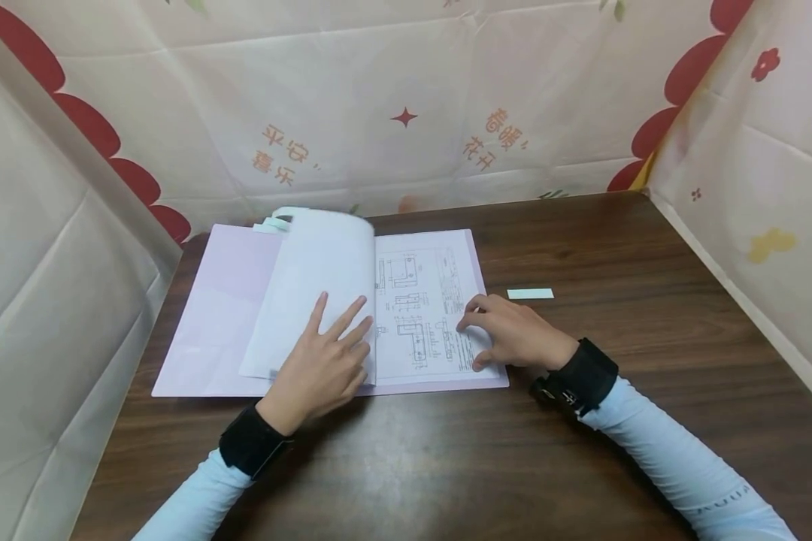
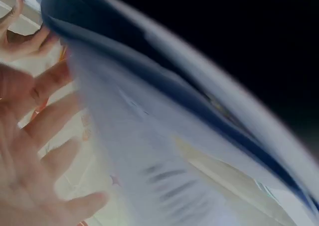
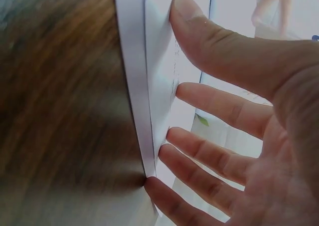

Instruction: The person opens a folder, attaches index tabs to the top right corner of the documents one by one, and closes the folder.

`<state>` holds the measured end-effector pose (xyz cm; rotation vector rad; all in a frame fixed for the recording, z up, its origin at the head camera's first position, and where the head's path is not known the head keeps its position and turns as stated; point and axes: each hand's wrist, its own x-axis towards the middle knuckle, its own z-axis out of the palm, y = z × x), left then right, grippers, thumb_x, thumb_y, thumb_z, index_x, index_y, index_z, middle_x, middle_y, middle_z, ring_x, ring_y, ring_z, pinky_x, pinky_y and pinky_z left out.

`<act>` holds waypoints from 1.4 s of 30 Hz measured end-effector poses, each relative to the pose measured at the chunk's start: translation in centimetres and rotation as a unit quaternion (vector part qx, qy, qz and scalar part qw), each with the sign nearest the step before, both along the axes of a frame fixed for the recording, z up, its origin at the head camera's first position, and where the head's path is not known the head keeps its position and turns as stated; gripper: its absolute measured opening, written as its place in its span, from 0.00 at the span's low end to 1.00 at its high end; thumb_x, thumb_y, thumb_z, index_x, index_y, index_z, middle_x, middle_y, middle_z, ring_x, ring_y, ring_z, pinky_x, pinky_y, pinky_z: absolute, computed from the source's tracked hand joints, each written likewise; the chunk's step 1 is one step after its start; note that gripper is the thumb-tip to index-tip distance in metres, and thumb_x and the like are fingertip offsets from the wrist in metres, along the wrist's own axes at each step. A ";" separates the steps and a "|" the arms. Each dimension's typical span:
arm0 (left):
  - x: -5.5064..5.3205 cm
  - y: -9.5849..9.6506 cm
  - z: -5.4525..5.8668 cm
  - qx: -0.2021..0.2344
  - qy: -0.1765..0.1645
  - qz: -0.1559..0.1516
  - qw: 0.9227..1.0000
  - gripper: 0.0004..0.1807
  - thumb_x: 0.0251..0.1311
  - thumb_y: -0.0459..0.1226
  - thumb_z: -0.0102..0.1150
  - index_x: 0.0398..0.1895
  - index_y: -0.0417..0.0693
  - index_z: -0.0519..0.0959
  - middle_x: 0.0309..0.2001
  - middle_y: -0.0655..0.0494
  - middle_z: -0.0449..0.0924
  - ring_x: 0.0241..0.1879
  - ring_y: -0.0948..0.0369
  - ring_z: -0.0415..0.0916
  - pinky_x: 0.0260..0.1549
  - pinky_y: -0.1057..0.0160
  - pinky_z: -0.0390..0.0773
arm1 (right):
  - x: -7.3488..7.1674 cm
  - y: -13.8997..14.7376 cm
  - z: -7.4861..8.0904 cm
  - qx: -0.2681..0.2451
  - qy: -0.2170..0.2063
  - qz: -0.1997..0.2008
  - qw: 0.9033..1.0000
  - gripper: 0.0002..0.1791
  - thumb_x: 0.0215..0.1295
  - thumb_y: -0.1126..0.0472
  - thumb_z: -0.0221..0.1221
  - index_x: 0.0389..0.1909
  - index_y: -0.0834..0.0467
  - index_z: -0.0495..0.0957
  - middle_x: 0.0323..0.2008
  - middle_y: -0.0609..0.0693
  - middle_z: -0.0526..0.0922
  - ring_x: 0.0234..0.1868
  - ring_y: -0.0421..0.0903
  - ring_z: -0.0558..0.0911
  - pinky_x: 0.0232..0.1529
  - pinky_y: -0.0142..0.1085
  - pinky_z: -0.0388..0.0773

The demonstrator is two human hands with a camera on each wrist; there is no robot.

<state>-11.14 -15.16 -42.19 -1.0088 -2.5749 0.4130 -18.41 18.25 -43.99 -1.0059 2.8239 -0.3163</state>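
Note:
A lilac folder (image 1: 211, 308) lies spread on the table with its sheets. On its right side is a white drawing sheet (image 1: 440, 263) with printed technical figures and text. Turned over to the left are blank-backed pages (image 1: 325, 255), bulging upward near the middle. My left hand (image 1: 325, 364) is over these pages, fingers spread and straight. The right hand (image 1: 517, 330) is at the drawing sheet's right edge; in the right wrist view its thumb (image 3: 199, 31) and fingertips touch the paper, with nothing gripped. Pale green tabs (image 1: 271, 224) stick out at the folder's top.
A small pale green strip (image 1: 531, 294) lies on the dark wood table (image 1: 616, 285), beyond the right hand. Printed cloth (image 1: 406, 68) hangs behind the table and along both sides. Black wrist bands (image 1: 585, 376) sit over light blue sleeves.

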 end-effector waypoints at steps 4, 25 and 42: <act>0.4 -0.7 -0.7 0.035 -0.070 0.063 0.995 0.22 0.71 0.52 0.51 0.61 0.53 0.79 0.60 0.50 0.84 0.73 0.47 0.70 0.71 0.32 0.62 | 0.0 0.0 0.1 -0.002 -0.009 0.002 1.000 0.34 0.43 0.48 0.83 0.55 0.47 0.86 0.61 0.53 0.79 0.54 0.52 0.75 0.49 0.44 0.76; 0.6 1.2 1.3 0.097 -0.087 0.090 0.987 0.23 0.67 0.52 0.64 0.57 0.48 0.83 0.50 0.47 0.87 0.53 0.49 0.85 0.53 0.46 0.84 | -0.3 1.1 0.7 -0.042 0.033 0.020 0.998 0.20 0.60 0.47 0.73 0.51 0.50 0.88 0.53 0.52 0.85 0.50 0.49 0.79 0.53 0.47 0.82; -2.4 8.5 7.2 0.059 -0.136 -0.001 0.989 0.25 0.72 0.56 0.57 0.61 0.52 0.78 0.49 0.51 0.84 0.46 0.53 0.80 0.41 0.55 0.83 | -7.0 7.7 0.0 -0.098 -0.049 -0.253 0.961 0.23 0.63 0.43 0.71 0.34 0.61 0.81 0.27 0.55 0.80 0.31 0.52 0.76 0.29 0.39 0.70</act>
